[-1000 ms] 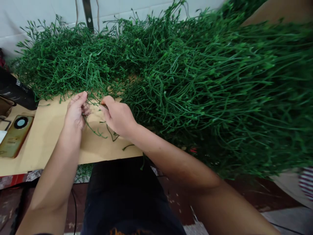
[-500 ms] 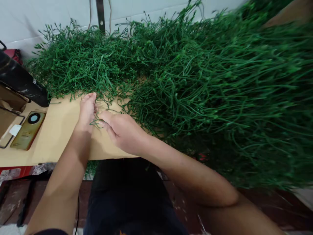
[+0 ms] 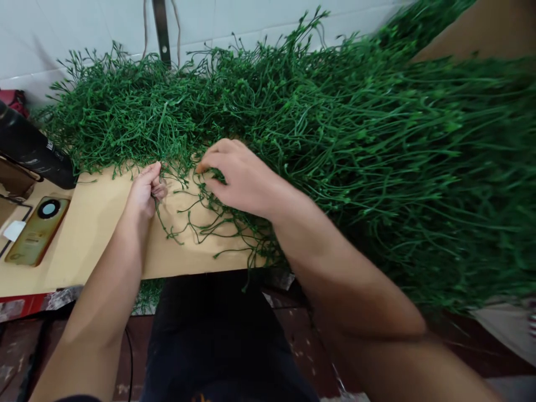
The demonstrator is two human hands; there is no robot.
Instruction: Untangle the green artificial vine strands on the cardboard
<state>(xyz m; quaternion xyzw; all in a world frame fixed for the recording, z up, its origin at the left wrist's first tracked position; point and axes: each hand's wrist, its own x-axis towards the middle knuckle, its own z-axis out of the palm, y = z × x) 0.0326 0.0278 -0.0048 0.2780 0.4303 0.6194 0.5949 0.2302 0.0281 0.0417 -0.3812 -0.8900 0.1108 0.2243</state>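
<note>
My left hand [image 3: 146,188] is closed in a pinch over the tan board [image 3: 96,223], and a thin green stem [image 3: 164,224] with small forked tips hangs from it. To its right, my right hand [image 3: 240,177] curves over loose green stems [image 3: 205,226] at the edge of the pile. Its thumb and forefinger are apart, the fingertips close to or touching the stems; nothing shows gripped between them. A large heap of similar green stems [image 3: 377,139] spreads behind and to the right of both hands.
On the left lie a phone [image 3: 37,231] and a black bottle [image 3: 36,148], with a cardboard box beside them. A white tiled wall [image 3: 251,19] runs behind the heap. A brown flap-like shape [image 3: 481,33] covers the top right. My lap is below the board's front edge.
My right hand has moved away from the left, up and to the right, toward the pile. Loose stems are now strewn over the board where it was. My left hand has barely moved.
</note>
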